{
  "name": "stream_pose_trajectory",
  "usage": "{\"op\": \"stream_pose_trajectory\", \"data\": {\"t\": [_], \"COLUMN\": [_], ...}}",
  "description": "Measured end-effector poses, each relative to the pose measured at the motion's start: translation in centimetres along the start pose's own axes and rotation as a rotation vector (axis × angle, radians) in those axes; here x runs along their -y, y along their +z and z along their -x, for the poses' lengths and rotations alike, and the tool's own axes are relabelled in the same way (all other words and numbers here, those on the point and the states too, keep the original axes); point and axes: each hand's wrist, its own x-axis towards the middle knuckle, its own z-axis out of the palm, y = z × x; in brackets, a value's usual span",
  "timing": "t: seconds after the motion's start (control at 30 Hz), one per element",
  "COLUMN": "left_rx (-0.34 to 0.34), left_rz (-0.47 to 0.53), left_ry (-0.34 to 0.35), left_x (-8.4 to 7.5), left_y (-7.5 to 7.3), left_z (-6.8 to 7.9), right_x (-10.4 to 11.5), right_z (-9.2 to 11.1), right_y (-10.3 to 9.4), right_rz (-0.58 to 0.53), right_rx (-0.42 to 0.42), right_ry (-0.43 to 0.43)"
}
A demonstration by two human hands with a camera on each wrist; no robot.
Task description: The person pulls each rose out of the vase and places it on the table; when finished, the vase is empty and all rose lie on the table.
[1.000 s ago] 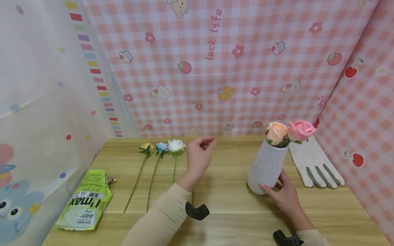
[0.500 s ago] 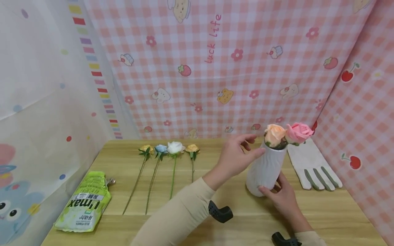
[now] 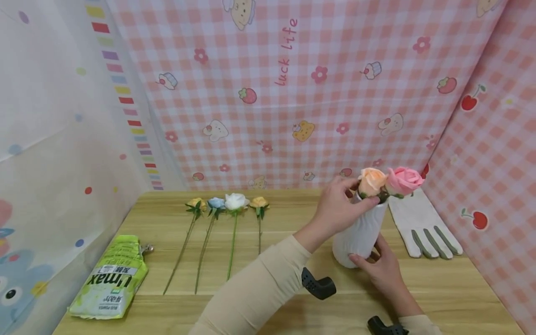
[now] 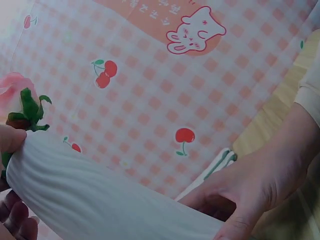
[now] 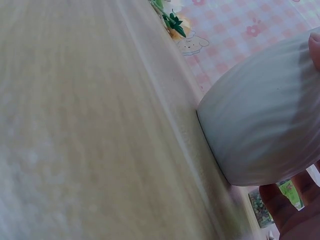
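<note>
A white ribbed vase (image 3: 361, 235) stands at the right of the table, holding a peach rose (image 3: 371, 181) and a pink rose (image 3: 404, 180). My right hand (image 3: 383, 270) grips the vase near its foot, thumb in front and fingers at the far side. At the mouth, my left hand (image 3: 339, 204) pinches the peach rose just under its bloom, the thumb lying across the rim. In the left wrist view, the left fingertips (image 4: 19, 216) curl beside the vase mouth. The right wrist view has the vase's foot (image 5: 260, 150) at the tabletop.
Left of the vase lie a yellow rose (image 3: 196, 204), a blue rose (image 3: 216, 203), a white rose (image 3: 236, 201) and another yellow rose (image 3: 259, 203). A green-and-white bag (image 3: 110, 279) lies far left, a white glove (image 3: 423, 223) right. Patterned cloth walls (image 3: 268, 116) enclose the table.
My left hand has moved right, from beside the right-hand yellow rose to the vase mouth, and has taken hold of the peach rose. My right hand has stayed on the vase.
</note>
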Motion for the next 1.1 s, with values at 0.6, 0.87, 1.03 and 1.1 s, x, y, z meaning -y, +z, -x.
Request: {"op": "stream_pose_trajectory", "data": {"t": [0.6,0.87,1.03,1.1], "left_rx": [-0.115,-0.123,-0.161,-0.17], "left_rz": [0.284,0.27,0.249,0.229], "left_ry": [0.01,-0.042,-0.044,-0.027], "left_x": [-0.34,-0.23,-0.25,-0.08], "left_y": [-0.93,-0.45,-0.34,-0.25], "left_z": [0.01,-0.17,-0.07,-0.04], "right_x": [-0.15,-0.15,0.0,-0.02], "right_z": [-0.04,-0.07,-0.04,-0.03], "right_y": [0.02,0.01,-0.03,-0.05], "right_rz": [-0.031,0.013,0.006,0.008], "right_rx": [-0.005,-0.008,-0.004,-0.004], "right_ry": [-0.041,-0.028,-0.012,-0.01]}}
